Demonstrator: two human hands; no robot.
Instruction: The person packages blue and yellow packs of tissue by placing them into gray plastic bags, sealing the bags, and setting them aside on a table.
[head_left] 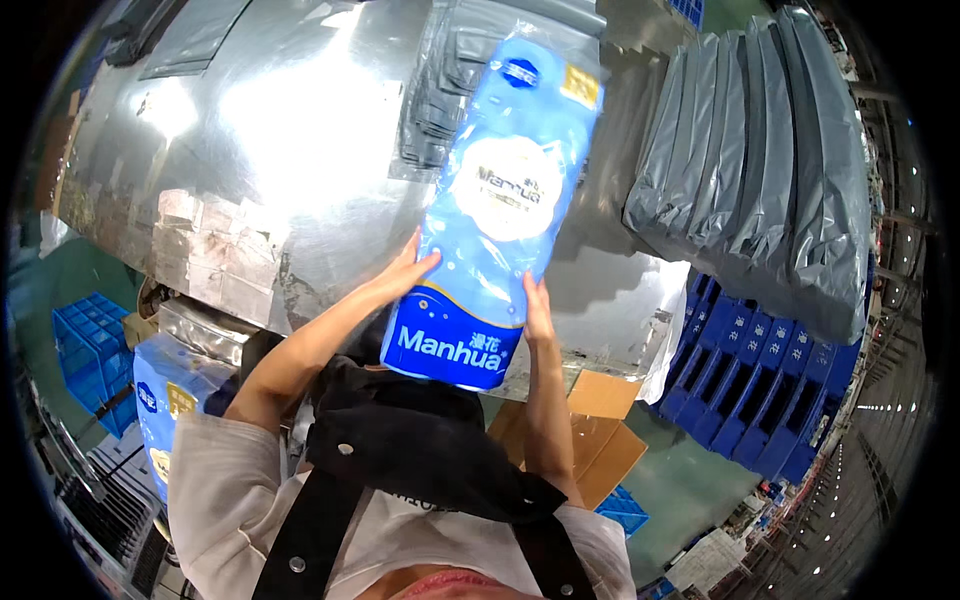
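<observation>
A long blue tissue pack in clear plastic wrap, with a white round patch on its front, is held up in front of my chest, over the metal table. My left hand grips its left edge, thumb across the front. My right hand presses against its right edge, lower down. The other fingers of both hands are mostly hidden by the pack. Partly covered by its far end, a stack of flat grey plastic bags lies on the table.
The shiny metal table curves around in front of me. Several grey plastic bags stand in a row at the right, above dark blue crates. A cardboard box sits below the near edge. At left are another blue pack and a blue crate.
</observation>
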